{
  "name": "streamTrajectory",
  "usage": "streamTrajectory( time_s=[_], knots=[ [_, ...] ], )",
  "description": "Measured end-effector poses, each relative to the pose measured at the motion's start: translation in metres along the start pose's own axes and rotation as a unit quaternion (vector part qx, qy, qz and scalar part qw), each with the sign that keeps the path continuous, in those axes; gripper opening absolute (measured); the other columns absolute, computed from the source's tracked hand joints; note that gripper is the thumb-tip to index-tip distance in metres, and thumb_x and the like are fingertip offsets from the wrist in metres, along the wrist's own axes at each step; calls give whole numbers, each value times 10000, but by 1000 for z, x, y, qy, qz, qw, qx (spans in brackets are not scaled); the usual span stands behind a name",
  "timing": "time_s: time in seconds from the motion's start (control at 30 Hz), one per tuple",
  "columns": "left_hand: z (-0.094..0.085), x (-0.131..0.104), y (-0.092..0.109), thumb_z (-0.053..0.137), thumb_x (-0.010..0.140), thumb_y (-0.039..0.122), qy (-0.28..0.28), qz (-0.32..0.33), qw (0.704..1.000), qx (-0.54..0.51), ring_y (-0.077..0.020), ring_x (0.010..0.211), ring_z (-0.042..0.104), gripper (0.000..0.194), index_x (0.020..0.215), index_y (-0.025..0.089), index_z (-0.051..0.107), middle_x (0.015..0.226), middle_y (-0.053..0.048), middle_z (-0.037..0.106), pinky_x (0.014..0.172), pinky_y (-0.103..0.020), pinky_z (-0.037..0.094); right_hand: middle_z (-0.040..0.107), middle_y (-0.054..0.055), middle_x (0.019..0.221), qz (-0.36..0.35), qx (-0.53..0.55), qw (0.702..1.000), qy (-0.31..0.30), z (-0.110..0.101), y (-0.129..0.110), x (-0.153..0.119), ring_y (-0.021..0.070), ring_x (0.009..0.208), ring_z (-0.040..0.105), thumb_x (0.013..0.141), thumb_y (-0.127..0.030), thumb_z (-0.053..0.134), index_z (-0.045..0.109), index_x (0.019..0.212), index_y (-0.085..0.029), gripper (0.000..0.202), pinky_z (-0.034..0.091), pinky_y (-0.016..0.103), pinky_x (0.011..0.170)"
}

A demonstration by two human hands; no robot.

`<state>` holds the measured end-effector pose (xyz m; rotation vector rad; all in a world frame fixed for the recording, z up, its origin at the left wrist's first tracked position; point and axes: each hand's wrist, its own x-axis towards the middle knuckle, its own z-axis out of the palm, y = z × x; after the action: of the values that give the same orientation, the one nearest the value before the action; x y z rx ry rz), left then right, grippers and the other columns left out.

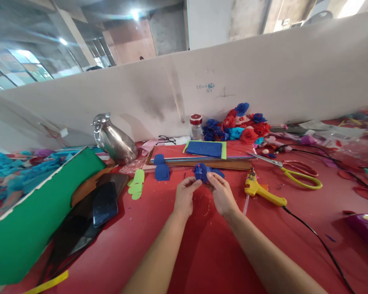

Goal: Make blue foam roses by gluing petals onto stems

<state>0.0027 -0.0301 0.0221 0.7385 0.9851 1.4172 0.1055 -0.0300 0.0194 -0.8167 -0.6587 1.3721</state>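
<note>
Between my two hands, above the red table, is a small dark blue fabric flower (200,172) with a layered, rounded shape. The fingers of my left hand (185,194) pinch its lower left side. My right hand (221,191) grips it from the right, thumb and forefinger at its edge. Behind my right fingers lie loose blue petal pieces (217,173). Stacks of cut blue pieces (162,172) rest to the left, and light green rounded cutouts (137,183) lie beyond them. A yellow glue gun (263,192) lies right of my right hand.
Yellow-and-red-handled scissors (294,171) lie at the right, near a black cord (319,239). Finished fabric flowers (242,124), a red-lidded jar (196,128) and a steel jug (114,141) stand along the wall. A green board (46,216) and a phone (105,204) are at the left.
</note>
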Motion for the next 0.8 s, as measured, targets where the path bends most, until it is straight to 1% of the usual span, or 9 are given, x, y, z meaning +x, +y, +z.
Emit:
streamTrajectory(
  time_s=[0.1, 0.27, 0.47, 0.57, 0.7, 0.8],
  knots=[
    [-1, 0, 1, 812, 504, 282, -13, -5, 1000, 3, -123, 676, 563, 219, 640, 165, 686, 668, 3, 661, 772, -264, 409, 674, -12, 717, -18, -35, 999, -8, 0, -2, -2, 141, 688, 572, 593, -400, 792, 700, 709, -222, 232, 452, 271, 725],
    [-2, 2, 0, 820, 486, 275, -17, 5, 1000, 22, -109, 636, 537, 226, 601, 165, 659, 614, 23, 617, 725, -249, 406, 684, 4, 702, -29, -69, 997, 4, -1, -1, -2, 153, 668, 571, 589, -417, 776, 709, 692, -210, 240, 456, 287, 702],
    [0, 1, 1, 788, 533, 262, -33, 9, 999, 19, -122, 677, 566, 200, 699, 179, 714, 681, -1, 673, 772, -266, 422, 698, 3, 742, -41, -79, 996, -18, 1, -3, -3, 150, 701, 581, 624, -388, 752, 728, 731, -222, 199, 451, 286, 740],
    [0, 2, 1, 782, 548, 257, -40, 9, 999, 22, -128, 695, 577, 193, 716, 184, 722, 707, -8, 690, 793, -270, 420, 696, -1, 735, -47, -84, 995, -7, 1, -5, -4, 145, 694, 582, 631, -376, 745, 729, 732, -222, 185, 450, 287, 739],
    [-1, 3, -1, 797, 528, 275, -29, 2, 999, 15, -127, 696, 573, 196, 671, 176, 708, 690, -4, 680, 802, -272, 414, 702, 2, 744, -43, -98, 994, -4, 2, -6, -5, 141, 690, 585, 627, -356, 744, 728, 733, -215, 177, 448, 282, 727],
    [0, 3, -1, 815, 502, 301, -14, -16, 1000, 10, -119, 664, 559, 219, 612, 168, 680, 638, 9, 652, 775, -265, 409, 698, 4, 727, -41, -111, 993, 4, 3, -5, -6, 145, 683, 584, 613, -353, 752, 721, 722, -210, 183, 449, 287, 715]
  ],
)
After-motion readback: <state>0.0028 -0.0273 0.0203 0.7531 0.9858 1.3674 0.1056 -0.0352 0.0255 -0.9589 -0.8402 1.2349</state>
